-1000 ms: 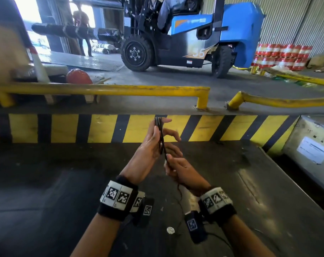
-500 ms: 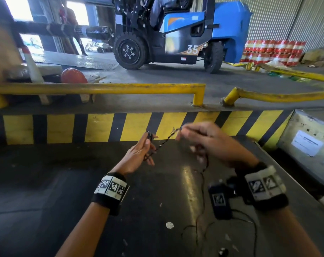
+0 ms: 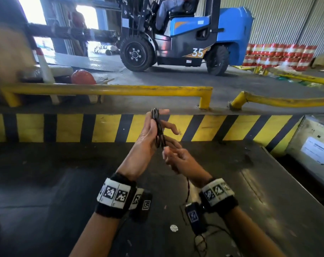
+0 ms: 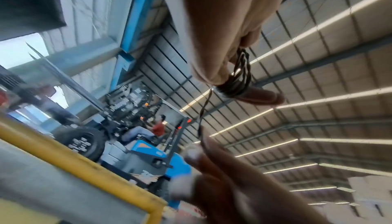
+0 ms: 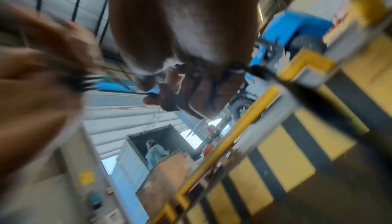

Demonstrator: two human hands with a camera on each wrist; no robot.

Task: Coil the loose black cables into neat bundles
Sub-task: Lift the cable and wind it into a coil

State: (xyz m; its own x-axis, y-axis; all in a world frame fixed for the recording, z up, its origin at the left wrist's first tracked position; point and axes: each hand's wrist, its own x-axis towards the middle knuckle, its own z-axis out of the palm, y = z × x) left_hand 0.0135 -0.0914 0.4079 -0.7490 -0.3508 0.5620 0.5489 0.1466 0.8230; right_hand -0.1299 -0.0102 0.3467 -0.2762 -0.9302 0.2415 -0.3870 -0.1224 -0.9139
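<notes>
My left hand (image 3: 153,130) is raised with fingers spread and holds a narrow coil of black cable (image 3: 159,127) wound lengthwise over it. The left wrist view shows the coil's loops (image 4: 239,76) round one finger. Just below it, my right hand (image 3: 176,157) pinches the free strand (image 4: 203,110) leaving the coil. In the blurred right wrist view its fingertips (image 5: 167,98) nip the thin strand (image 5: 135,93). The loose cable tail (image 3: 187,186) hangs from the right hand and ends in a small tangle (image 3: 200,242) on the dark surface.
I stand over a dark metal platform (image 3: 46,191) bounded ahead by a yellow-black striped kerb (image 3: 102,127) and yellow guard rails (image 3: 105,89). Beyond, a blue forklift (image 3: 194,36) carries a driver. A grey labelled box (image 3: 316,149) sits at the right.
My right hand, stretched out to the right half a second ago with the strand taut, has come back in under the left hand. The left hand has risen, and the coil looks thicker.
</notes>
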